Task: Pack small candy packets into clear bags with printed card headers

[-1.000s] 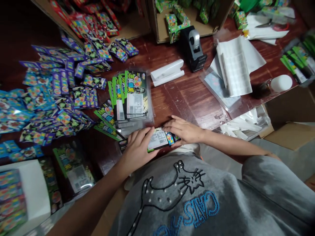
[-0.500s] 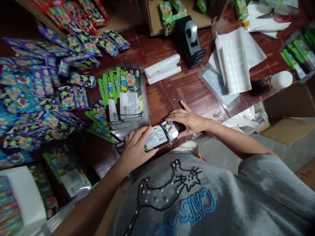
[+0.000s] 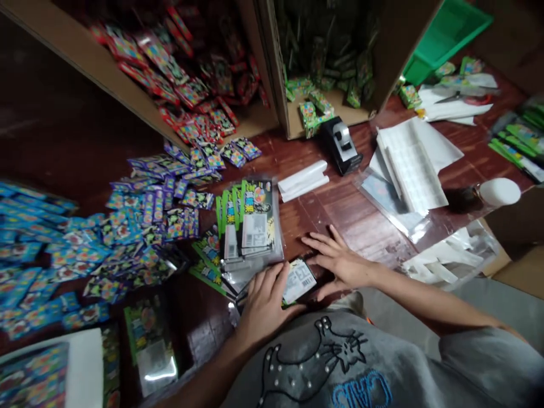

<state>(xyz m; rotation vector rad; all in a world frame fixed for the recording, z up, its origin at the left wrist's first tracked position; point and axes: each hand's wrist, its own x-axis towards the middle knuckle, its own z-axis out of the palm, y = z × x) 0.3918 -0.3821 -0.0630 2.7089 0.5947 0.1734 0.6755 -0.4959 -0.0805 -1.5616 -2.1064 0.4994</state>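
Note:
A black-and-green candy pouch (image 3: pixel 300 281) with a white printed label lies near the table's front edge. My left hand (image 3: pixel 267 294) covers its left end, fingers along the far edge and thumb along the near edge. Just beyond the pouch's right end, my right hand (image 3: pixel 342 265) has its fingers spread and nothing visible in them. Behind my left hand lies a stack of similar labelled pouches (image 3: pixel 255 226) in clear plastic. More green-edged pouches (image 3: pixel 208 255) are fanned out at its left.
Purple candy packs (image 3: pixel 148 207) and blue packs (image 3: pixel 76 243) are heaped at left. Cardboard boxes at the back hold red packs (image 3: pixel 182 85) and green packs (image 3: pixel 321 102). A tape dispenser (image 3: pixel 343 150), label sheets (image 3: pixel 410 164) and a white-capped bottle (image 3: pixel 499 191) stand rightward.
The view has tilted up, showing more of the boxes. My right hand's fingers have spread wider, and the colourful pack beside it no longer shows. My left hand stays on the pouch.

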